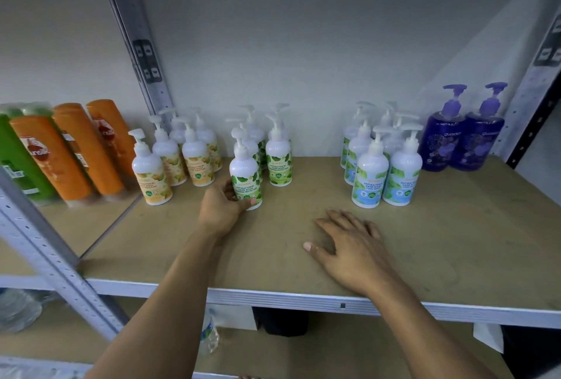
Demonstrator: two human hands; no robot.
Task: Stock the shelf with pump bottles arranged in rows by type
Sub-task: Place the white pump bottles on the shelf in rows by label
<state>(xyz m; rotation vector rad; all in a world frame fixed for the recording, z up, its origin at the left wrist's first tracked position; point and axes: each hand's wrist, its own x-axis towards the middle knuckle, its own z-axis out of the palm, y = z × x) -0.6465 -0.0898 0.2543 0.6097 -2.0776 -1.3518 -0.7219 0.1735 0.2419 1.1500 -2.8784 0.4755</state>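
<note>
On the brown shelf board (455,242) stand white pump bottles in rows by label. A yellow-label row (151,174) is at the left, a green-label row (277,155) in the middle, a blue-and-green-label row (370,175) to the right, and two purple pump bottles (461,142) at the far right. My left hand (221,207) grips the base of the front green-label bottle (246,177), which stands upright on the board. My right hand (352,246) lies flat on the board with fingers spread, holding nothing.
Orange and green shampoo bottles (69,154) lean on the neighbouring shelf at the left, past a grey metal upright (145,54). Another upright (534,99) bounds the right side. A lower shelf (273,357) holds a plastic bottle (211,333) and a dark bin.
</note>
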